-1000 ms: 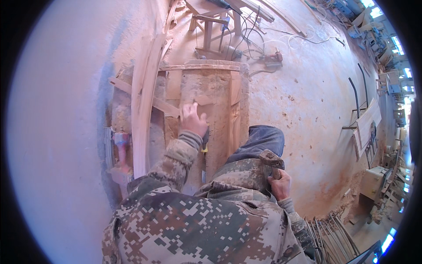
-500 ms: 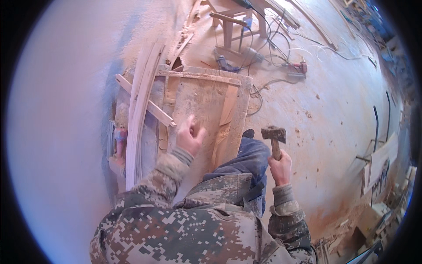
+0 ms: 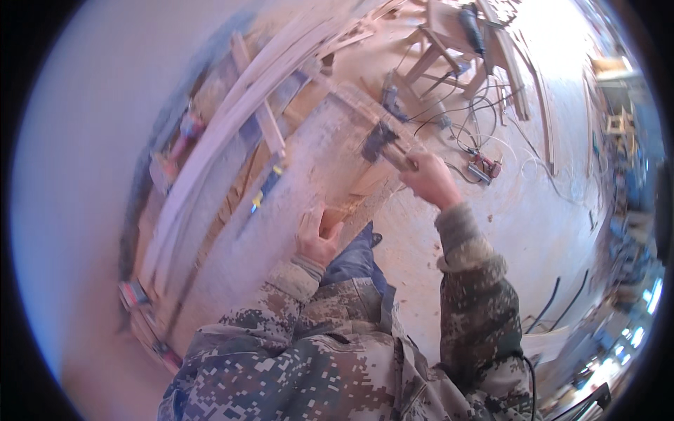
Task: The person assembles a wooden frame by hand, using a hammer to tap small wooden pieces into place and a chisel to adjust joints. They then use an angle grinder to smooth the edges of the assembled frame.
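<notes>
Two hands are out: the right hand (image 3: 430, 181) is wrapped around the hammer (image 3: 380, 142), near the bench's (image 3: 270, 235) far right corner; blur hides whether the left hand (image 3: 317, 237), nearer, grips anything. Work seems under way, unfinished: hammer already taken up, yellow-and-blue tool (image 3: 267, 188) unheld at left.

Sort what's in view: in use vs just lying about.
Likely in use:
- hammer, in the right hand
- wood piece, near the left hand
- bench

Apparently lying about:
- red tool
- long boards
- black tool, on the stool
</notes>
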`<state>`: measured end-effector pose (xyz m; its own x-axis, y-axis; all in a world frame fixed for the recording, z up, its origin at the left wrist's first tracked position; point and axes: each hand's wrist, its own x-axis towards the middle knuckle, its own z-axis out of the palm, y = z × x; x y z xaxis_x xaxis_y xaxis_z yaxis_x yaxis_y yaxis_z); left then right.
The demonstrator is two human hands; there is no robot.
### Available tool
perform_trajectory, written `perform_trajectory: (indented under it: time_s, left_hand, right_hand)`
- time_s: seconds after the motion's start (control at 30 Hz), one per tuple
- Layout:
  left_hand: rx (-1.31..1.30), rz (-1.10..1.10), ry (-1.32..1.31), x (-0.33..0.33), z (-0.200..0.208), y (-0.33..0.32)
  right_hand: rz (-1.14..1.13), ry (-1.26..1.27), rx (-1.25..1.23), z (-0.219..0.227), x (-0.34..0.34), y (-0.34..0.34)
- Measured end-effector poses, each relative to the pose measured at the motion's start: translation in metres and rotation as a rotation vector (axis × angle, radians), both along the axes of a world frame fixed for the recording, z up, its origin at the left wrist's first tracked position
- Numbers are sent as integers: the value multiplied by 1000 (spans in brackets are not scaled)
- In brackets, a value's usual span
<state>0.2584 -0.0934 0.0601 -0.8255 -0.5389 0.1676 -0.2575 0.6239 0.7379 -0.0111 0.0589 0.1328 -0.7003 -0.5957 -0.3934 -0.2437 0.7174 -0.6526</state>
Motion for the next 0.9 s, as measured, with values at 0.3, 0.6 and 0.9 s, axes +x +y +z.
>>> perform_trajectory:
  time_s: [0.3,0.6,0.9]
  left_hand:
    - [-45,63,91,-18,-3,13]
    - [-106,134,157,-40,-22,35]
    - [-145,169,85,-40,-15,44]
  right_hand:
    - [564,264,248,-13,-61,-109]
    - [128,77,-379,-28,1,-24]
    - [-51,-804,-167,-73,80,-1]
